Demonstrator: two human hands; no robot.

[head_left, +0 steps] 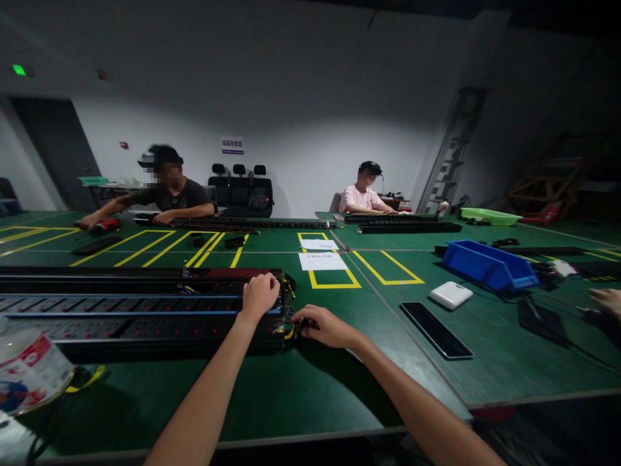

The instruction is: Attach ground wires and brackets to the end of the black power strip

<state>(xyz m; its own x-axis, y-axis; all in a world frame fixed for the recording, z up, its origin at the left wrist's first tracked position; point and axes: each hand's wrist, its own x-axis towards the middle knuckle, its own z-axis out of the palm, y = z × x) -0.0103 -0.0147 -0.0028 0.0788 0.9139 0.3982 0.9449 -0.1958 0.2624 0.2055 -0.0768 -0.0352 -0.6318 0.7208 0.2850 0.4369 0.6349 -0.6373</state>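
Several long black power strips (160, 327) with rows of dark sockets and small red dots lie side by side at the left, running across the table. My left hand (261, 294) is closed over the right-hand end of these strips, its fingers curled on the far side. Just right of the strip end, my right hand (324, 325) pinches a small black piece by its wires; the fingers partly cover it. Yellow and dark wires (290, 334) stick out of the strip end beside that hand.
The green table (369, 382) carries yellow tape outlines and white paper labels (323, 261). At the right are a phone (435, 329), a white box (451, 295), a blue bin (489, 264) and another person's hand (607, 300). A printed tub (33, 369) stands front left. Two people work across the table.
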